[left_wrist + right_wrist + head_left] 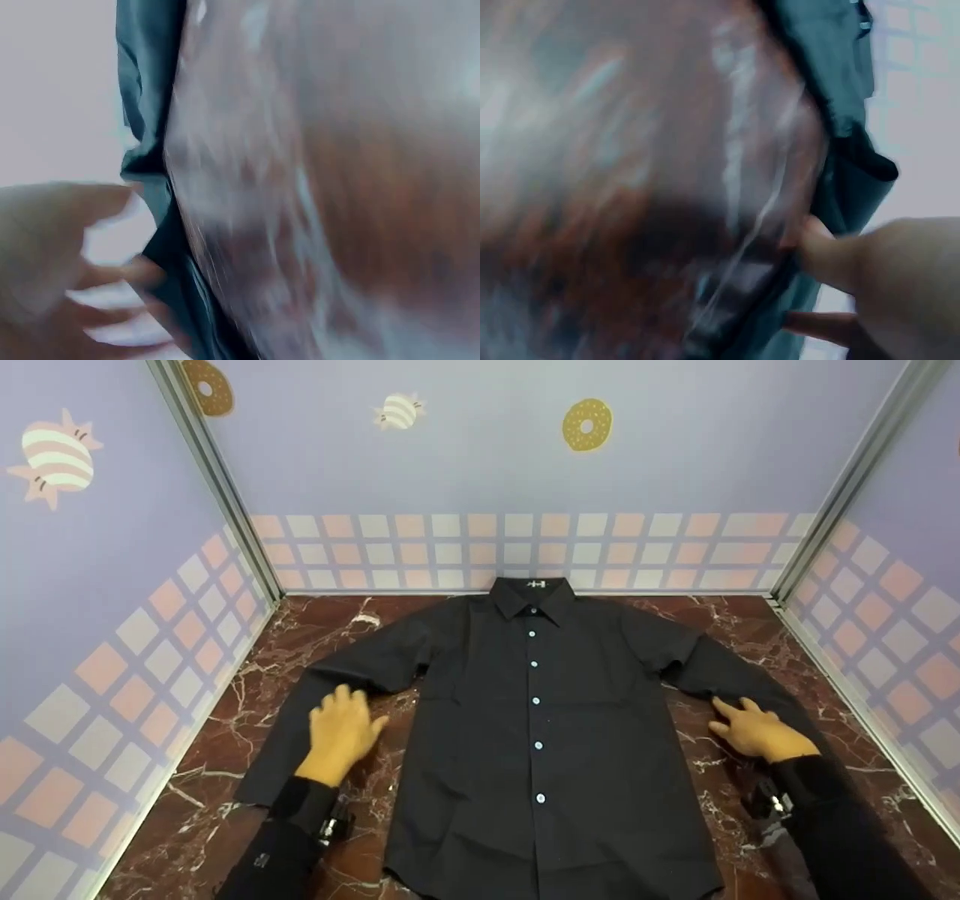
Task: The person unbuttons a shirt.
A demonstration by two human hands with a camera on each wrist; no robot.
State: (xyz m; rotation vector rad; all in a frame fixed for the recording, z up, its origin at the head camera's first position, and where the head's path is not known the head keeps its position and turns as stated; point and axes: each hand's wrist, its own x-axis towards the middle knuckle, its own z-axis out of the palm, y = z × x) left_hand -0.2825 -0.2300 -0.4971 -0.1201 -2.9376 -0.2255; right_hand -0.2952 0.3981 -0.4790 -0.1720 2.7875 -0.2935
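Observation:
A black long-sleeved button-up shirt (480,735) lies front up, its collar (532,596) at the far end and pale buttons down the middle. My left hand (341,731), fingers spread, is over the bent sleeve (281,742) on the left. In the left wrist view the fingers (112,274) stand apart near the dark cloth, blurred. My right hand (757,731) is at the inner edge of the right sleeve (731,667). In the right wrist view the thumb (829,251) and a finger show apart beside the sleeve cloth; contact is hard to tell.
The shirt is on a glossy red-brown marble-patterned tabletop (202,810). Lilac panels with checkered bands, such as the back wall (480,472), enclose it at the back and both sides. Metal strips (847,705) run along the side edges.

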